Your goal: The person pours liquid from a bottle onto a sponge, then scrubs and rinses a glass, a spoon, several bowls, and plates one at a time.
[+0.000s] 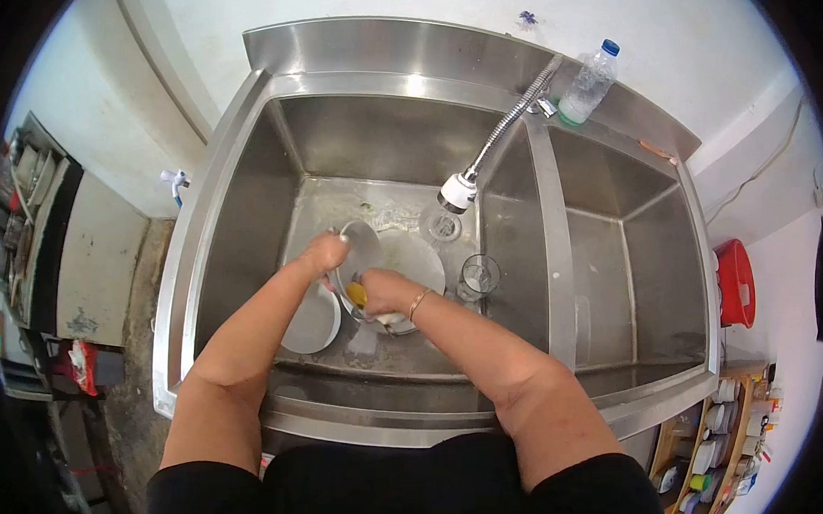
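Note:
In the large left sink basin, my left hand [326,254] grips the rim of a tilted bowl [365,244], its fingers closed on the edge. My right hand [388,292] is closed around a yellow sponge [356,295] at the bowl's lower inside. Behind both hands, a large white plate [422,260] lies on the basin floor. A second white plate [313,322] lies nearer to me, below my left hand. To the right stands a clear drinking glass [479,276], and another glass [442,225] is under the tap. My right hand partly hides the bowl.
A flexible tap [459,192] hangs over the left basin [379,134]. The right basin [601,291] lies past the divider. On the back ledge stands a plastic bottle [588,86]. A red basin [735,283] and a dish shelf [713,449] are at the right.

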Available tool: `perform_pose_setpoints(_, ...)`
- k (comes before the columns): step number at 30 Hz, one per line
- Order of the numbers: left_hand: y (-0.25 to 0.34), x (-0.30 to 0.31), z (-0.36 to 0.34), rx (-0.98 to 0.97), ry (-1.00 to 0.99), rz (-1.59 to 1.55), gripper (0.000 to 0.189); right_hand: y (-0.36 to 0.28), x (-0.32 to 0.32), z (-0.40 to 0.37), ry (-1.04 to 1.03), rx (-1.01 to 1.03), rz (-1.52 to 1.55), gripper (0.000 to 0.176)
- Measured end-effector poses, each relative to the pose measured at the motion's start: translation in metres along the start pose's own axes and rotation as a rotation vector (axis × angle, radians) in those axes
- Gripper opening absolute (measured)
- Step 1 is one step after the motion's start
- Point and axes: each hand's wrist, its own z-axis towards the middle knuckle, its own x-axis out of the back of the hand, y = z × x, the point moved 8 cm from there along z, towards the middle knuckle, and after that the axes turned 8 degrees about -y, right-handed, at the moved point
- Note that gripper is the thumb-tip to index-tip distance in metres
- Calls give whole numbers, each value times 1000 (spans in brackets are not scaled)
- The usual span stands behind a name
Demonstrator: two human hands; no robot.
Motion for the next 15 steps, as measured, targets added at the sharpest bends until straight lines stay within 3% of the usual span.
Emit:
perform_pose_setpoints(2, 12, 2, -8, -32, 43, 176, 40, 9, -12, 0, -44, -95, -207, 34)
perform_pose_setpoints(6, 32, 12, -18, -112, 43, 648, 43, 40, -31, 9, 68, -81, -244, 31)
perform_pose_setpoints(9, 35, 30, -15, -124, 156, 771, 47, 56, -37, 16, 28, -107, -260, 32)
perform_pose_setpoints(11, 37, 38, -21, -121, 170, 659, 46, 63, -27, 27, -162, -158, -74, 37)
perform_pose_setpoints(13, 37, 42, -23, -125, 186, 545, 45, 48, 18, 19, -66, 7, 198, 41)
perform_pose_setpoints(15, 18, 37, -15, -41, 79, 19, 46, 74, 57, 2, 337, -208, 605, 41)
